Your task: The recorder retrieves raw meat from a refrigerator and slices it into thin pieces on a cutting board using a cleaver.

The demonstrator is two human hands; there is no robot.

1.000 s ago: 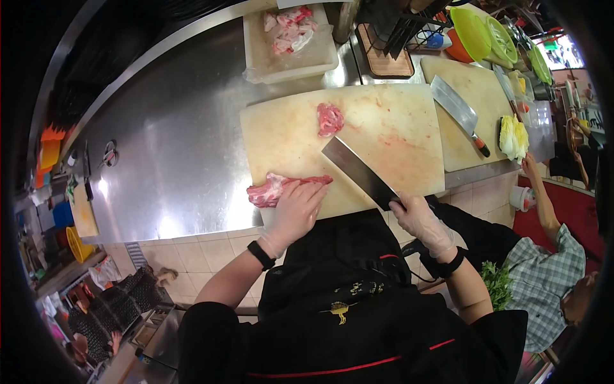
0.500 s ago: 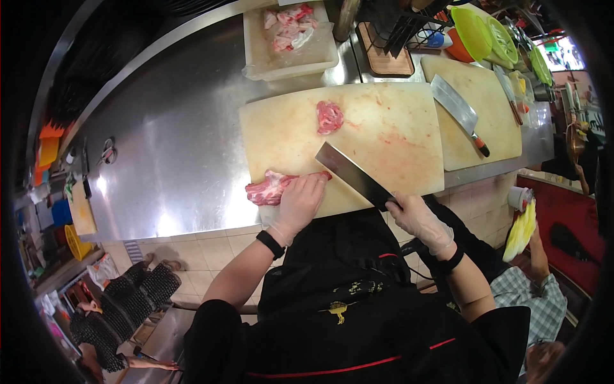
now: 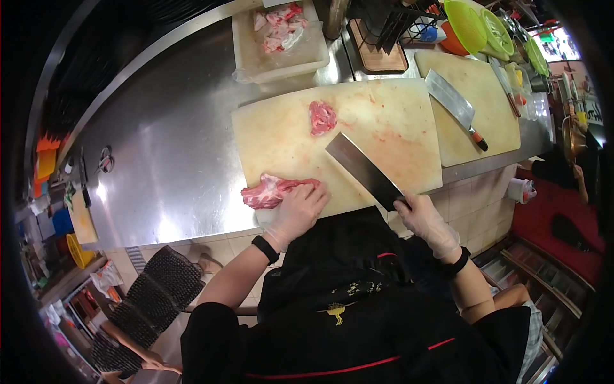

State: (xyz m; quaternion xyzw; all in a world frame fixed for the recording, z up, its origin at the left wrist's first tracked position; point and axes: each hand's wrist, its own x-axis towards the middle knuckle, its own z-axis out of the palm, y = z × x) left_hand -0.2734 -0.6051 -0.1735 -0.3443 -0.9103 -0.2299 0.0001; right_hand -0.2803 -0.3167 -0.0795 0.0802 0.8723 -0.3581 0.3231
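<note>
Presently in view, by item:

Item, long piece of raw red meat [image 3: 268, 191], with pale fat along its upper side: lying on the near left part of the large cutting board [image 3: 281, 131], its left end by the board's left edge.

Item, left hand [image 3: 302, 208], in a clear glove: laid over the right end of that meat, fingers bent; whether they clasp it or merely press cannot be told.

Item, right hand [image 3: 425, 221], likewise gloved: closed around the handle of a broad cleaver [image 3: 364, 171], the blade slanting up and leftward over the board, apart from both pieces of meat. Its height above the board is unclear.

Item, smaller piece of meat [image 3: 323, 118]: farther back on the same board, beyond the blade's tip.

Item, second cleaver [image 3: 451, 100]: unattended on the adjoining board [image 3: 499, 105], orange-and-black handle toward the person.

Hazards, as judged: the left fingers lie on the end nearer the blade, so a cut placed close there could catch them. Wet meat and smooth gloves may let the piece slide or the handle turn. Meat so near the board's edge could slip onto the steel counter [image 3: 166, 128].
</note>
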